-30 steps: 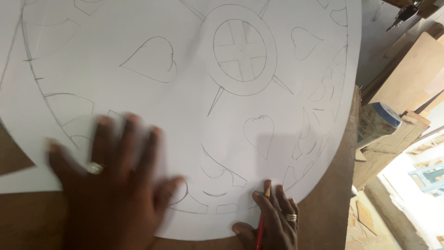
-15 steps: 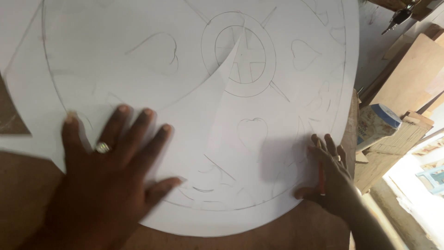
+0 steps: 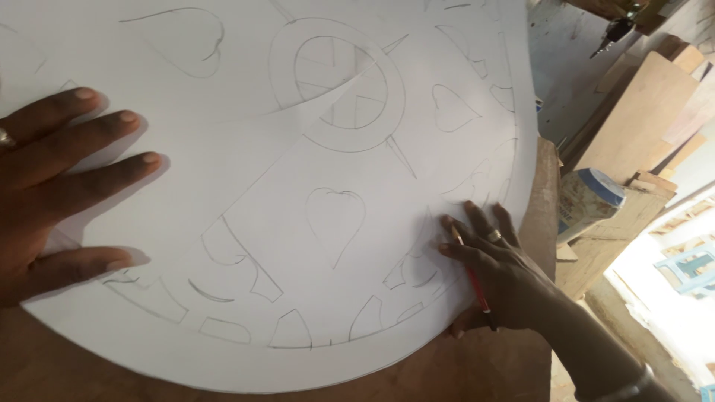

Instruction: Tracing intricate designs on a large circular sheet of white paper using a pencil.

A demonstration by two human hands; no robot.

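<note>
Two hands press on one large round paper (image 3: 298, 223) that fills most of the frame and lies on a brown table (image 3: 477, 372). The left hand (image 3: 52, 186), at the left edge, is released and spread flat, four fingers showing on the sheet and one ring (image 3: 6, 138) at the frame edge. The right hand (image 3: 495, 279), at lower right near the paper's rim, rests fingers down on the sheet while grasping one red pencil (image 3: 471, 275); it too wears one ring (image 3: 493, 235).

Pencil drawings cover the paper: one hub circle (image 3: 339, 85) at top centre, four hearts in view, and a row of curved blocks along the lower rim. A second sheet layer overlaps the first, its edge running from the hub toward the lower left.

At right stand one tub with a blue lid (image 3: 588, 201), several wooden boards (image 3: 633, 126), and one drill (image 3: 614, 30) at the upper right corner.

Against the frame half a second before, the left hand sits further left and higher, partly out of frame, the view is closer in, and the right hand lies nearer the lower rim with the pencil plainly visible.
</note>
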